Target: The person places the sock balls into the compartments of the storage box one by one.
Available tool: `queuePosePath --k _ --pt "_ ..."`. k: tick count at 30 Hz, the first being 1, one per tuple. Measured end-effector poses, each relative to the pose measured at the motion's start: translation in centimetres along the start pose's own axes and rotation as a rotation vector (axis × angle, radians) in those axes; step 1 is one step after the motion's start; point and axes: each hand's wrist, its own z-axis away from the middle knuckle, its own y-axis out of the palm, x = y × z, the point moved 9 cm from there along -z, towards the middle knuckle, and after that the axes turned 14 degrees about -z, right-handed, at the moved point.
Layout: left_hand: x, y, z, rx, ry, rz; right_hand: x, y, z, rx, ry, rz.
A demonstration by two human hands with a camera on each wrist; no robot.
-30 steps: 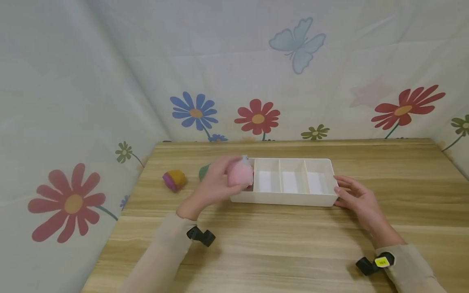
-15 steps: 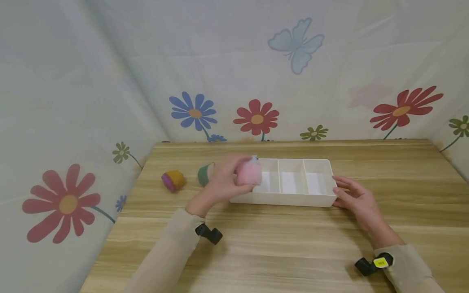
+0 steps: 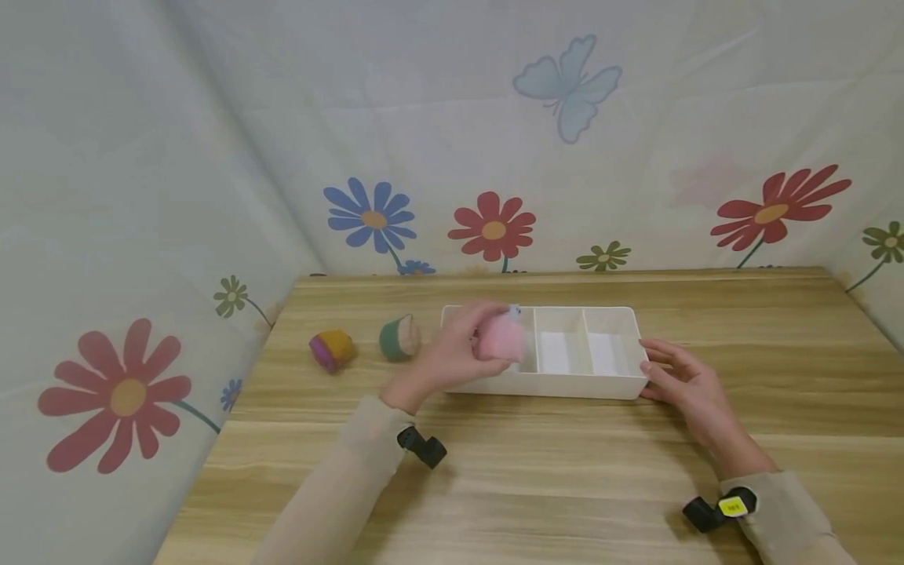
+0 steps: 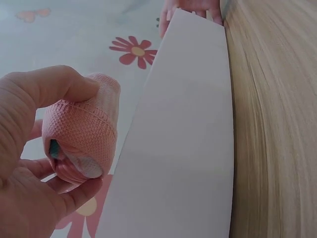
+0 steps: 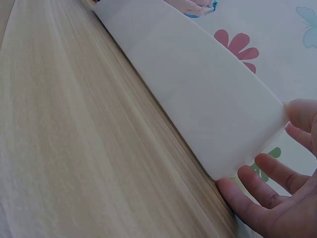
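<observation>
Holding a rolled pink sock point(image 3: 501, 340) above the white tray point(image 3: 551, 386), the left hand point(image 3: 455, 351) in the head view has its thumb on the near side and its other fingers on the far side. The sock is over the left half of the tray, just left of the two compartments that show plainly. The right hand point(image 3: 695, 392) touches the tray's right end, thumb at the near corner, fingers spread and only slightly bent rather than clenched. Left of the tray on the wooden table point(image 3: 551, 479) lie a green and cream bundle point(image 3: 399, 339) and, beside it but apart, a yellow and purple bundle point(image 3: 332, 350). Behind the table hangs a pale cloth point(image 3: 424, 118) printed with flowers and a butterfly.

In the left wrist view, the left hand's thumb presses the pink sock from above while the fingers curl beneath it, a firm but unclenched hold. A teal patch and a whitish patch show at the sock's near end, and the tray's long wall slants past to its right. The right hand's fingers show at the tray's far end.

In the right wrist view, the right hand spreads its fingers around the tray's end, a fingertip at the upper edge and another at the bottom corner, with gaps between them.
</observation>
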Motion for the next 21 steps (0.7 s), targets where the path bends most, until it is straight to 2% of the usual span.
queuePosePath --k 7,16,21 --pt "-0.3 0.8 -0.6 0.022 0.024 -0.001 0.2 0.0 0.1 0.003 -0.008 -0.022" --pt "0.2 1.6 -1.4 0.061 0.006 0.002 0.3 0.2 0.0 0.01 -0.018 -0.074" --pt "0.2 1.9 -1.8 0.064 0.003 0.002 0.4 0.1 0.0 0.005 -0.016 -0.06"
